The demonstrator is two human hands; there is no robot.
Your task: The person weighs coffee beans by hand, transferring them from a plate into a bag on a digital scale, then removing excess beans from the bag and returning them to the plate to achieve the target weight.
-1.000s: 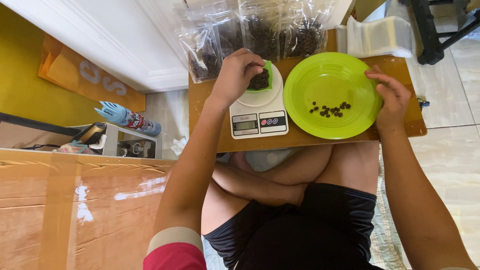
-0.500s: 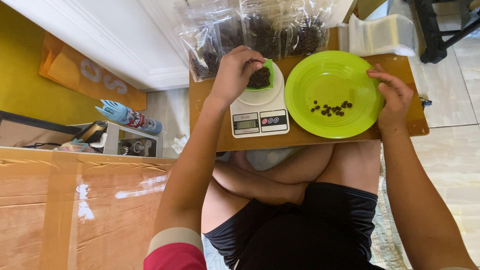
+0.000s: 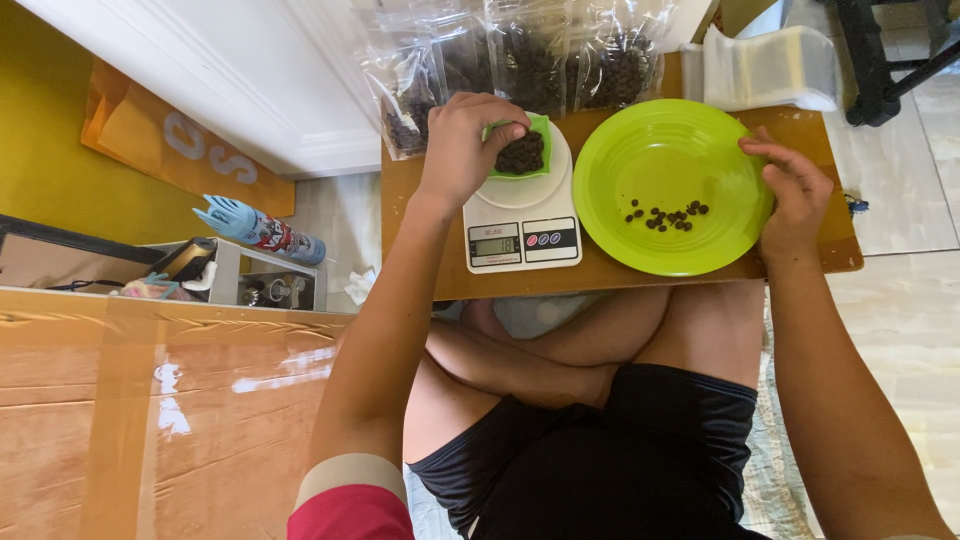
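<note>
The fingers [image 3: 497, 128] of the left hand [image 3: 462, 140] are bunched together and dip into a small green cup [image 3: 524, 150] full of dark brown bits [image 3: 521, 155]. Whether they pinch any bits cannot be seen. The cup sits on the round top of a white kitchen scale [image 3: 522, 220], which has a little grey screen and a dark strip of buttons on its front.

The right hand [image 3: 792, 190] rests on the far edge of a big bright green plate [image 3: 668, 165], fingers curled loosely over the rim. A small heap of dark bits [image 3: 665, 214] lies in the middle of the plate.

Scale and plate stand side by side on a low brown wooden table [image 3: 420, 240]. Behind them, clear plastic bags [image 3: 520, 55] stuffed with the same dark bits lean in a row. At the far right corner lies a stack of empty clear bags [image 3: 770, 65].

On the floor to the left, a blue spray can [image 3: 262, 230] with a colourful label lies on its side. An orange bag [image 3: 170, 140] with pale letters leans against the yellow wall.
</note>
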